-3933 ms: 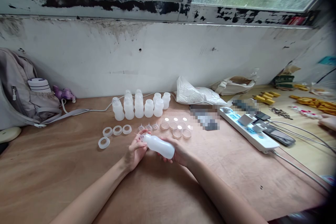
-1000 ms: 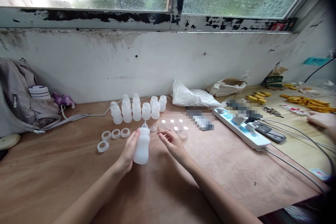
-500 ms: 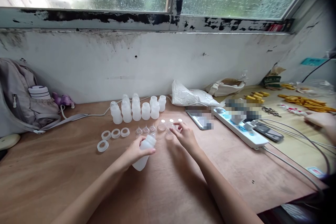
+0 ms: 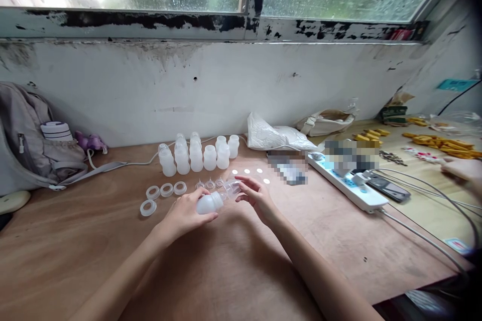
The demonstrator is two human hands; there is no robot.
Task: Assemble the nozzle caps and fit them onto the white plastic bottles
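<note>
My left hand [image 4: 184, 213] is wrapped round a small white plastic bottle [image 4: 209, 203], tilted so its neck points right. My right hand [image 4: 255, 196] pinches a clear cap [image 4: 232, 188] right at the bottle's neck. Behind the hands lie three small clear nipples [image 4: 210, 184] and a few clear round caps [image 4: 253, 172] on the wooden table [image 4: 94, 241]. Further back several white bottles [image 4: 196, 154] stand in a group. White screw rings [image 4: 161, 193] lie to the left of my left hand.
A grey backpack [image 4: 26, 145] with a flask sits far left. A white plastic bag [image 4: 274, 138], a phone and a white power strip [image 4: 348, 183] with cables lie to the right. Another person's hand [image 4: 461, 170] shows at the right edge, near yellow parts [image 4: 440, 141].
The bottle went from standing upright to tilted in my left hand. My right hand reached to the caps, picked a clear one and brought it back to the bottle's neck.
</note>
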